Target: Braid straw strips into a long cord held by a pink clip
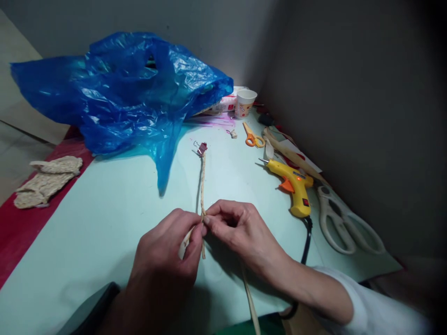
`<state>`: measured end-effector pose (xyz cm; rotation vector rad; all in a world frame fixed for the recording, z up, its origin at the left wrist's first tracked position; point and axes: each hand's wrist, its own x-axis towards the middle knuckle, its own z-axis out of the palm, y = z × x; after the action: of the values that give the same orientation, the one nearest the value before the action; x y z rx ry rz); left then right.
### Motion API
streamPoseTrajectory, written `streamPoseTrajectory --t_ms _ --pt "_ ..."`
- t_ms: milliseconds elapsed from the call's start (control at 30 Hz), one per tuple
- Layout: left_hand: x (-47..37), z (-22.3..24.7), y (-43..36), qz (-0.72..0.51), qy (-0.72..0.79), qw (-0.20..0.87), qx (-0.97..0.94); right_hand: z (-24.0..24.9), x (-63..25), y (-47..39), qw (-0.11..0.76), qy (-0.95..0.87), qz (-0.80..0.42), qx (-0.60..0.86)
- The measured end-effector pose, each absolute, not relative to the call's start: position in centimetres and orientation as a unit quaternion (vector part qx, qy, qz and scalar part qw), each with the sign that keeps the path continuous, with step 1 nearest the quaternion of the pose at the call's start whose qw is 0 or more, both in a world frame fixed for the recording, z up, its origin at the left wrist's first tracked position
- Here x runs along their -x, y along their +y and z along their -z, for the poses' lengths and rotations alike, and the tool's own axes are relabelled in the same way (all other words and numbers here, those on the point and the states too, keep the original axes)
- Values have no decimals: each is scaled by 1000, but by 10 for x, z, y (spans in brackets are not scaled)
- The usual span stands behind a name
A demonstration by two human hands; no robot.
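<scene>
A thin braided straw cord (203,181) runs down the pale tabletop from a dark red binder clip (201,149) at its top end. At the cord's lower end my left hand (171,246) pinches the strands between thumb and forefinger, with a pale strip showing in its curled fingers. Close against it, my right hand (239,228) pinches the same spot from the right side. A short strand end sticks out below the fingertips, and a longer pale strip (250,298) trails from under my right hand to the front edge.
Crumpled blue plastic bag (136,97) at the back left; woven straw piece (52,179) on the red cloth. To the right lie orange scissors (253,137), a yellow glue gun (293,186) with black cord, and large white-handled scissors (345,223). A paper cup (245,104) stands behind.
</scene>
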<state>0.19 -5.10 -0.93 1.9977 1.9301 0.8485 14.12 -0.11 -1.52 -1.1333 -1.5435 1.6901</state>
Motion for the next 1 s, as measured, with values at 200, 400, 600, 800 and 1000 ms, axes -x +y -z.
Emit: streamPoseTrajectory --t_ms 200,400,600,800,1000 --pt "3 26 -60 -234 596 -66 -765 19 -140 -3 287 -583 -631 424" --pt "6 33 -65 -199 511 -254 -797 25 -141 -4 277 -587 -654 389" --pt "-3 34 -74 -145 490 -334 -792 19 -137 1 313 -511 -708 374" --pt "-13 27 -85 -147 514 -301 -790 15 -142 -2 343 -446 -742 365" --pt "10 1 -70 -248 530 -26 -810 14 -146 -4 342 -424 -759 356"
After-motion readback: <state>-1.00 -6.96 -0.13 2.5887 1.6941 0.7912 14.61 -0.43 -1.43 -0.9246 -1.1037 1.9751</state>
